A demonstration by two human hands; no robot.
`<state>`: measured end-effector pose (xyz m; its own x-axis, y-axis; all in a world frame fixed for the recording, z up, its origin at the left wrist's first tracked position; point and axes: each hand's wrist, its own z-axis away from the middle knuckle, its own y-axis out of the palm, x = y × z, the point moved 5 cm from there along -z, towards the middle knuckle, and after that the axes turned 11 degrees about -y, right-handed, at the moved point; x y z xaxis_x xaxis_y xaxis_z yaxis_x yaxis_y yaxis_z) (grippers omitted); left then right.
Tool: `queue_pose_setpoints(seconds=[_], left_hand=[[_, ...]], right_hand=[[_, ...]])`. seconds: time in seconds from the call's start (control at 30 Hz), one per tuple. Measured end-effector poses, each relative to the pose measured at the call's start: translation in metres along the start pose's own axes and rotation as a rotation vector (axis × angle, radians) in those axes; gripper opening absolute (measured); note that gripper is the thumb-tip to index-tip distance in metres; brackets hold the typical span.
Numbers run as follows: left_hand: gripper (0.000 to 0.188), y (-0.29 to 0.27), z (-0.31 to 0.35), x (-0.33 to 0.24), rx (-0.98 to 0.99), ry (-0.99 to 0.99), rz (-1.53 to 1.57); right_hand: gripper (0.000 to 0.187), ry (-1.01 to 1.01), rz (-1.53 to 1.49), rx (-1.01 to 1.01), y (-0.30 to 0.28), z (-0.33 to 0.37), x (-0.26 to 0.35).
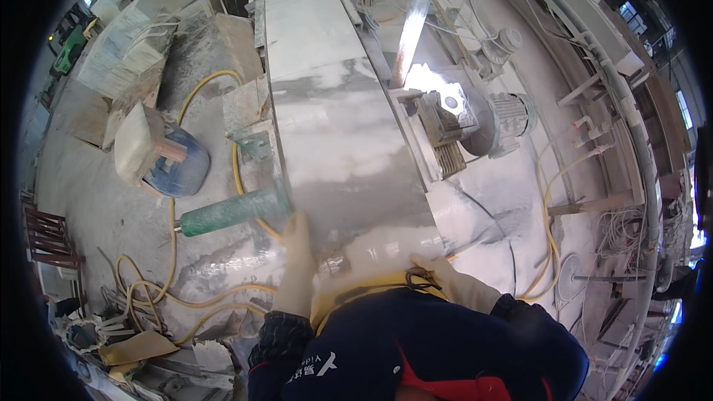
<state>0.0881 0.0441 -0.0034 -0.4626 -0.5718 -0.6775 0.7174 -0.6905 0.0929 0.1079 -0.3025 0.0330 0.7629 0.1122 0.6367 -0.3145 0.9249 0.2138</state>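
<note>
A long stone slab (349, 145), polished and marbled in grey and white, runs away from my body up the middle of the view. My left hand (297, 245), in a pale glove, is closed at the slab's near left edge, with some of its fingers hidden. On the near right corner of the slab is my right hand (437, 273), also in a pale glove and closed at the edge. A yellow apron (330, 304) with a dark tie touches the slab's near end.
A green roller (230, 213) sticks out to the left of the slab. Beyond it stands a blue plastic drum (178, 163). Yellow hoses (172, 252) loop over the dusty floor. An electric motor (512, 125) and a slanting metal post (413, 33) stand close on the right.
</note>
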Motion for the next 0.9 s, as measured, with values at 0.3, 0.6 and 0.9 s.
queue_pose_setpoints(seconds=[0.3,0.6,0.9], left_hand=[[0.042,-0.032,0.070,0.076,0.428,-0.335,0.145],[0.045,-0.020,0.087,0.071,0.138,-0.331,0.066],[0.043,-0.008,0.091,0.057,0.205,-0.214,0.050]], right_hand=[[0.041,0.002,-0.007,0.045,0.003,0.002,0.007],[0.045,-0.169,-0.252,-0.002,0.020,-0.003,0.011],[0.050,0.046,-0.019,0.399,0.062,-0.025,-0.026]])
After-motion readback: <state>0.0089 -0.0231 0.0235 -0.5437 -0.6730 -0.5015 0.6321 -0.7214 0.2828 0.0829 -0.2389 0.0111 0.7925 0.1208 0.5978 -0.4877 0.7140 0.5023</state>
